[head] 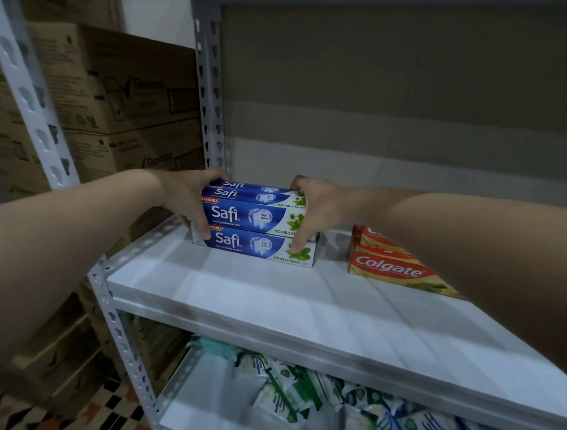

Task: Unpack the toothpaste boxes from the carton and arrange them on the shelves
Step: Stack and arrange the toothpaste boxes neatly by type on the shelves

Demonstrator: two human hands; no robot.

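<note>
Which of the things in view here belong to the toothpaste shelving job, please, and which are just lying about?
Part of the job:
- Safi toothpaste boxes, stacked, held at both ends
- left hand
- right hand
- white shelf
- Colgate boxes

Just lying about:
- Rexona cartons
- wipe packets on the lower shelf

Bare shelf (272, 299) lies open in front of the Safi boxes (258, 233); Colgate boxes (390, 268) block the right.

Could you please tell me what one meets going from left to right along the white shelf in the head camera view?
Left hand → stack of blue Safi toothpaste boxes → right hand → red Colgate boxes. Both hands grip the ends of the Safi stack.
</note>
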